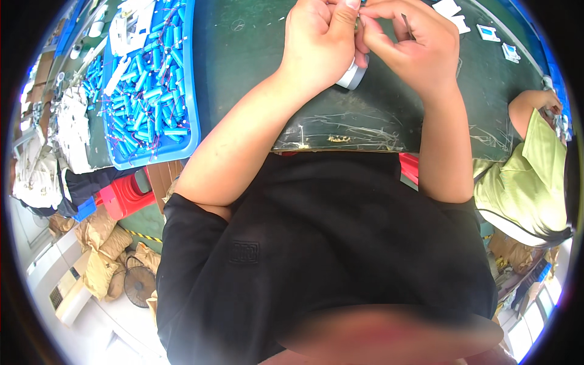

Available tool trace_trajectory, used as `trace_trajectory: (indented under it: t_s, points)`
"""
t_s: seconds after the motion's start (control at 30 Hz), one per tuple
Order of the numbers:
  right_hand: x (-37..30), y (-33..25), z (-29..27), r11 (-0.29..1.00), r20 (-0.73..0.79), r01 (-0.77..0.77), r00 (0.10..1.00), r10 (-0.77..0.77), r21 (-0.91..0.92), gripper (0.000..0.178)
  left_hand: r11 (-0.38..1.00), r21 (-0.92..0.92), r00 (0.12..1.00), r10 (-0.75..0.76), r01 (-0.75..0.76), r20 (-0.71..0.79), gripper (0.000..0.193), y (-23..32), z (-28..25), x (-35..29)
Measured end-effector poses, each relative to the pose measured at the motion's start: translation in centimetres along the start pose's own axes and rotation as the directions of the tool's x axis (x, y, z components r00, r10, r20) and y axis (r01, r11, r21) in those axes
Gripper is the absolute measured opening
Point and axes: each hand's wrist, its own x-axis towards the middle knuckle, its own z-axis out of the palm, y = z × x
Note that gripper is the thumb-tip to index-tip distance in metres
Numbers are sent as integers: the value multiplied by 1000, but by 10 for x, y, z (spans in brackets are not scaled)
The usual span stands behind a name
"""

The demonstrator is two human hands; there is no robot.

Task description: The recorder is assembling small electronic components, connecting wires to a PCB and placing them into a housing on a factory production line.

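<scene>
My left hand [319, 45] is closed at the top of the view, its thumb and fingertips pressed together over the green bench. Below its fingers shows a white and grey rounded piece [351, 76], apparently in that hand; its upper part is hidden. My right hand [420, 45] is closed too, pinching right beside the left fingertips. A thin dark metal tool [407, 27] sticks out between its thumb and fingers; its tip is lost at the picture's edge. Whatever tiny part lies between the two sets of fingertips I cannot make out.
A blue tray [193, 115] at the left holds many blue cylindrical batteries [146, 109] with red and black wires, white parts [131, 27] on top. Small white pieces [488, 33] lie at the far right. A co-worker's arm [529, 109] rests at the right edge.
</scene>
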Motion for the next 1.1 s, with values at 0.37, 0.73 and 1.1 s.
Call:
trace_trajectory:
  t_s: [0.37, 0.73, 1.1]
  points:
    - [1, -4, -1, 999, -26, 0, 1000, 1, 32, 12, 997, -50, 998, -59, 61, 35, 19, -2, -3, 1]
    - [-1, -12, 7, 978, -81, -195, 976, 201, 77, 9, 996, -7, 996, -88, 88, 20, 19, -3, -4, 7]
    - [1, 25, -25, 870, -287, -444, 880, 378, -215, 9, 995, -55, 995, -83, 86, 62, 22, 3, 9, 0]
